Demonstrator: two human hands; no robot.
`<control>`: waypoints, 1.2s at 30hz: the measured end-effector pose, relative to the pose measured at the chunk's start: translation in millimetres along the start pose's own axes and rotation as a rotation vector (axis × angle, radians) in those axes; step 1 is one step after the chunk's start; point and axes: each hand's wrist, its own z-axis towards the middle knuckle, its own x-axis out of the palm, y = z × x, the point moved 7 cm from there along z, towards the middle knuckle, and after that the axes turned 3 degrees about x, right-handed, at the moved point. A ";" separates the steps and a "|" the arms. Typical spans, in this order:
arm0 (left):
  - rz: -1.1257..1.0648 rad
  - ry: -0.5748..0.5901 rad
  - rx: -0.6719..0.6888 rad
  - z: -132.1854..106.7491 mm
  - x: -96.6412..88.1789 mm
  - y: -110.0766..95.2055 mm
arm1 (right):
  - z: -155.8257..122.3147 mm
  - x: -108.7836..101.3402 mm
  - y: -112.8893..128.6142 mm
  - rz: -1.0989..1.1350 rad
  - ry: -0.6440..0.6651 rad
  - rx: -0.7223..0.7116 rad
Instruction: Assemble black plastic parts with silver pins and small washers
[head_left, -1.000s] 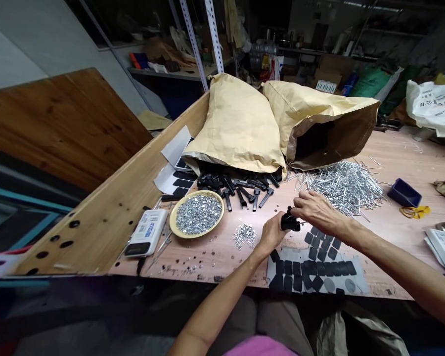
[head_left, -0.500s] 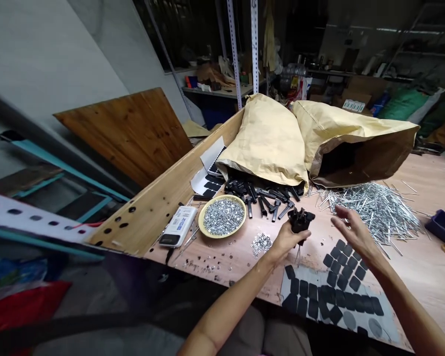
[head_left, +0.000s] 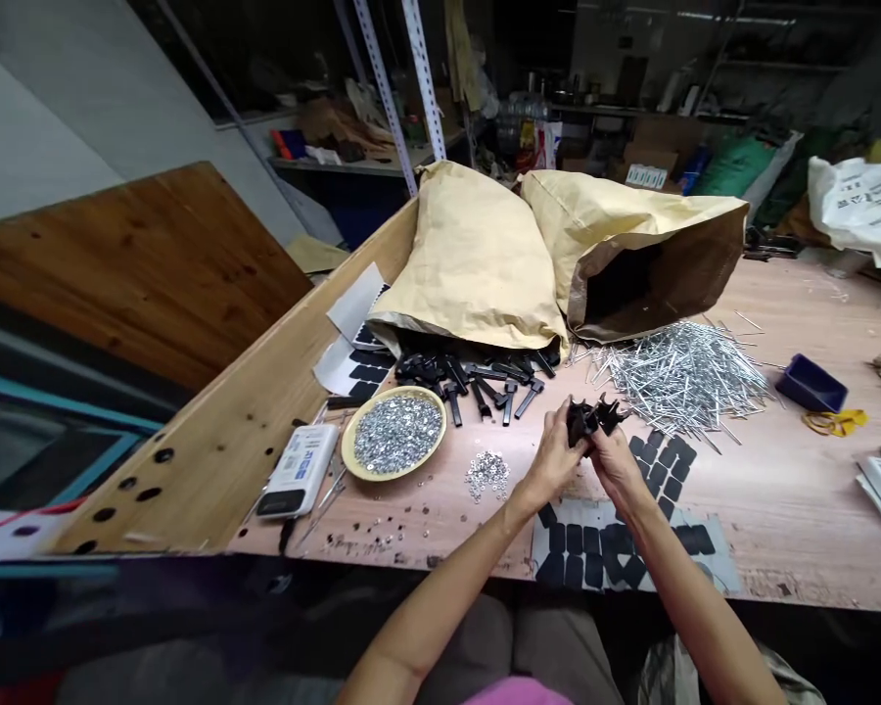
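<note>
My left hand [head_left: 555, 458] is closed around dark black plastic parts [head_left: 579, 421] held just above the table. Against it, my right hand [head_left: 618, 468] grips the right side of the same cluster, where a pronged black piece [head_left: 611, 413] sticks up. Whether these are one part or several cannot be made out. Black pads [head_left: 574, 539] lie in rows on a grey sheet [head_left: 718, 548] below my forearms, with more pads [head_left: 662, 470] beside my right hand. A small heap of metal washers or nuts [head_left: 487, 474] sits left of my left hand.
A yellow bowl [head_left: 347, 460] of small metal pieces stands left, beside a white power bank [head_left: 298, 472]. Black plastic parts [head_left: 477, 377] spill from a paper sack [head_left: 477, 255]; another sack [head_left: 631, 211] lies open. Metal rods [head_left: 697, 377] are piled near a dark blue tray [head_left: 811, 384].
My right hand has come from beside the rods over to the left hand and now grips the black parts. The camera view has turned to the right.
</note>
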 end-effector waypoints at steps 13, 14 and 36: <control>-0.002 0.073 -0.228 4.1 7.3 12.8 | 5.8 -2.9 -1.2 0.066 -0.099 -0.071; -0.038 0.083 -0.261 3.6 9.1 13.4 | 6.9 -1.4 -4.4 0.114 -0.100 -0.059; -0.291 0.079 -0.074 13.4 3.7 3.1 | -3.1 -0.4 -2.8 -0.116 -0.051 -0.143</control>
